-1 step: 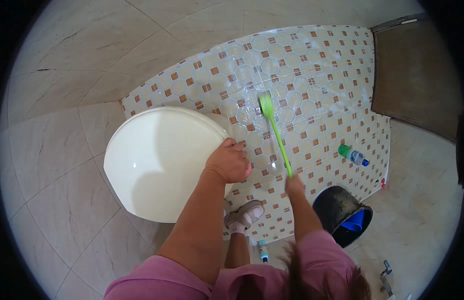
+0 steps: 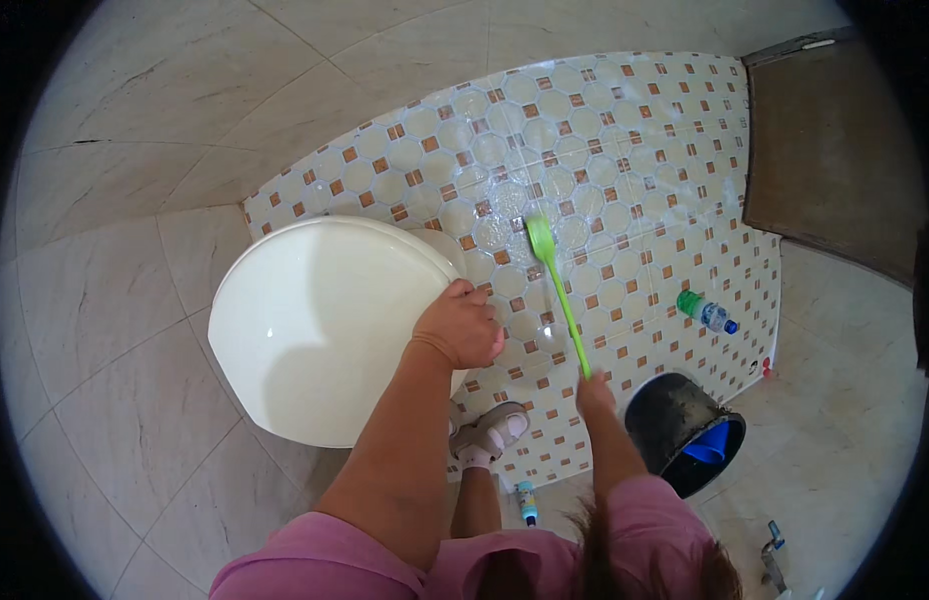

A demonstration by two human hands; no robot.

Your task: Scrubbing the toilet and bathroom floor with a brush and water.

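My right hand [image 2: 597, 395] is closed round the handle end of a bright green long-handled scrub brush [image 2: 563, 298]. The brush head rests on the wet, soapy patterned tile floor [image 2: 605, 160], ahead of my hand. On the left stands a cream-white toilet with its lid [image 2: 325, 320] down. My left hand [image 2: 460, 325] lies at the lid's right edge, its fingers curled over the rim; the fingertips are partly hidden.
A black bucket [image 2: 657, 418] with a blue item [image 2: 707, 442] inside lies tilted at right. Beyond it, a green-and-clear bottle [image 2: 707, 312] lies on the tiles. A small bottle [image 2: 526, 502] stands near my sandalled foot [image 2: 492, 430]. A brown door [image 2: 825, 130] is far right; a tap [image 2: 775, 555] lower right.
The green scrub brush and my right hand have moved back toward me, the brush head sliding nearer over the tiles. My left hand stays on the toilet lid.
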